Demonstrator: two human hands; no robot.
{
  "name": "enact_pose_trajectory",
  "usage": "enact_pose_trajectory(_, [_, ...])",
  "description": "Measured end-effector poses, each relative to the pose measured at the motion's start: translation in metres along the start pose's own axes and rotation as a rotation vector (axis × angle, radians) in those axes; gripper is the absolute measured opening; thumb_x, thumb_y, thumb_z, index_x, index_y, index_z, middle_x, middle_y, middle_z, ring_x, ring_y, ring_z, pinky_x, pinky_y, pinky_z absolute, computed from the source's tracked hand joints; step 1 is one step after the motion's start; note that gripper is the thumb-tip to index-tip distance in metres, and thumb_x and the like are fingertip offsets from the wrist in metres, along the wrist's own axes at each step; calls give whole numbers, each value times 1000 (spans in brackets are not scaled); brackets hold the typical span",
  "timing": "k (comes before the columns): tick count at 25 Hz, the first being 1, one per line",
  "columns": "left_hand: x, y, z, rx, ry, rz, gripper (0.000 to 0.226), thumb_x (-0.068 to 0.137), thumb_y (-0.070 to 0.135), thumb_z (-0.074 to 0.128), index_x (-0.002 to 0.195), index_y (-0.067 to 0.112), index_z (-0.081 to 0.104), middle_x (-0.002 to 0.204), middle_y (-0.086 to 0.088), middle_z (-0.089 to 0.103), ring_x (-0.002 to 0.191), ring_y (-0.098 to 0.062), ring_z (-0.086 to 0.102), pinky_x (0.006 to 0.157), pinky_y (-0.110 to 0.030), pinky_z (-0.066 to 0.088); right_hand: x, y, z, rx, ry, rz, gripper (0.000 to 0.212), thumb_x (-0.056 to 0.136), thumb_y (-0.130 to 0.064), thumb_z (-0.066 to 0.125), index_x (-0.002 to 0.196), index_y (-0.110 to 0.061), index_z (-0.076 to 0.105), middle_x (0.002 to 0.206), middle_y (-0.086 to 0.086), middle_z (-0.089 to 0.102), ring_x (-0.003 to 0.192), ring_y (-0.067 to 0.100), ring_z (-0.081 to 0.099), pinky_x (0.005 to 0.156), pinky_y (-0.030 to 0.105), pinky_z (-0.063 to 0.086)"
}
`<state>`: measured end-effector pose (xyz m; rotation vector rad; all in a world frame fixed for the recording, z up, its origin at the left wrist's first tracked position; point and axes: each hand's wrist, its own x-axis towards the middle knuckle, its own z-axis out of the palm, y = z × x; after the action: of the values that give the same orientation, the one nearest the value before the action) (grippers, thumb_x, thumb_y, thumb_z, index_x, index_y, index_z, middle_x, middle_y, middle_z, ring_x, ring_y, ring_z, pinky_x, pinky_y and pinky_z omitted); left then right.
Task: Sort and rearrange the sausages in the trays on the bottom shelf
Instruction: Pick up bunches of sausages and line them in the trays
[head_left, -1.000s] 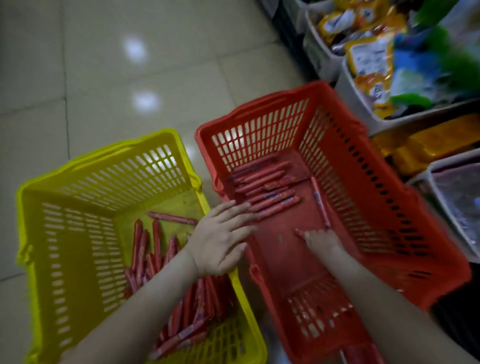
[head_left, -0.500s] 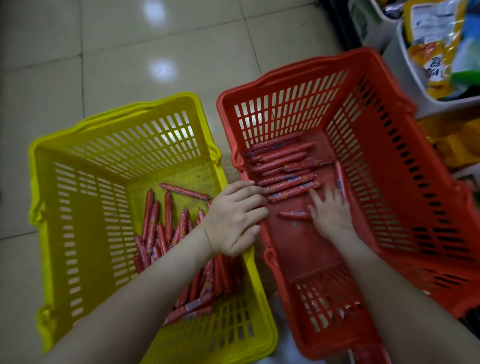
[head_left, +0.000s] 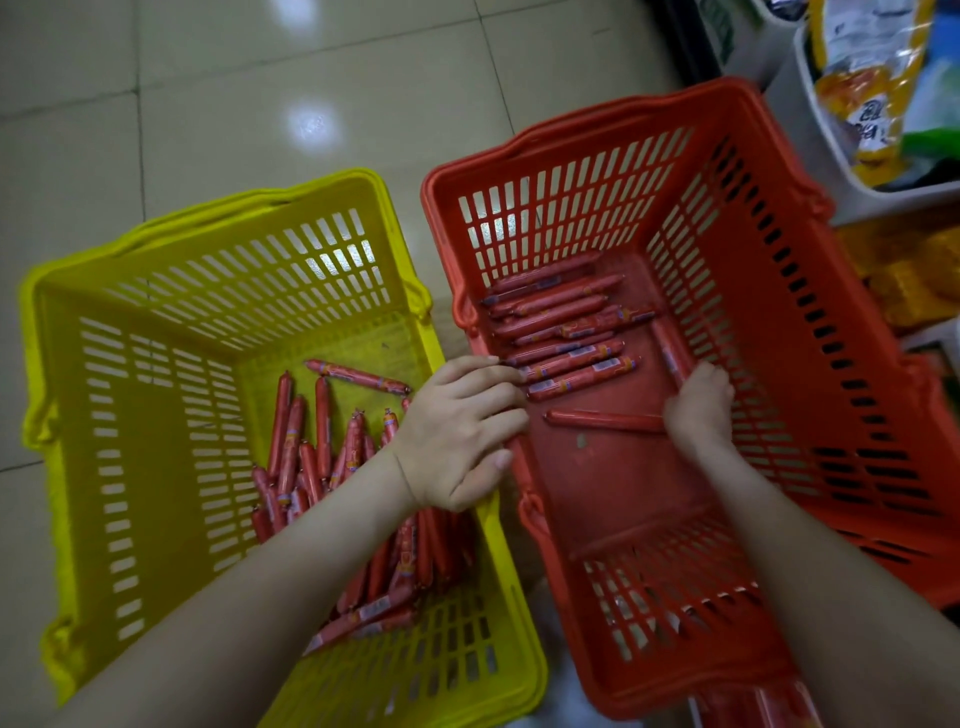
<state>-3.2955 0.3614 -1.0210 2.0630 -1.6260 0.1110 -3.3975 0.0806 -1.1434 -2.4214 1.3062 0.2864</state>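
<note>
Loose sausage (head_left: 602, 421) lies in the red basket (head_left: 613, 111) just short of the aligned row (head_left: 563, 332), right hand (head_left: 698, 410) on its end (grasping or nudging: can't tell), left hand (head_left: 457, 436) released, resting on the rim; likely next: slide it parallel against the row.

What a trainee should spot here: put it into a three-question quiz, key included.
1. True or false: the sausages in the yellow basket lie in one neat row.
2. The left hand has its fingertips nearest: A the row in the red basket, B the snack packets, C the floor tiles.
3. Fill in: the lone sausage ends at the ___ hand.
Key: 1 false; 2 A; 3 right hand.
</note>
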Motion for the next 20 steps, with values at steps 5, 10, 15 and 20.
enact_pose_trajectory(5, [1,2,-1,4,7,-4,70,97,43,9,90,10,70,101,-4,68,115,-24,58,108,-36,30,-32,-15,-1,-172,-72,-477,45,82,3,41,127,2,42,125,24,43,117,42,40,100,49,34])
enact_pose_trajectory(10, [1,2,-1,5,3,-4,68,97,43,10,90,10,70,100,-5,68,115,-24,58,106,-38,32,-53,-19,13,-689,-279,-722,80,88,-20,52,151,-20,2,159,9,3,146,24,5,116,48,9])
enact_pose_trajectory(15, [1,3,-1,-7,10,-8,69,97,43,10,91,11,70,100,-4,68,115,-24,58,106,-37,31,-56,-43,47,-645,-50,-850,91,83,-27,62,151,-22,1,158,15,12,146,27,14,114,49,17])
enact_pose_trajectory(20, [1,3,-1,11,-5,-10,69,97,43,10,91,11,70,99,-4,68,114,-25,59,107,-37,31,-31,-73,51,-762,0,-795,72,92,-34,51,151,-12,16,150,14,30,139,27,28,114,41,22])
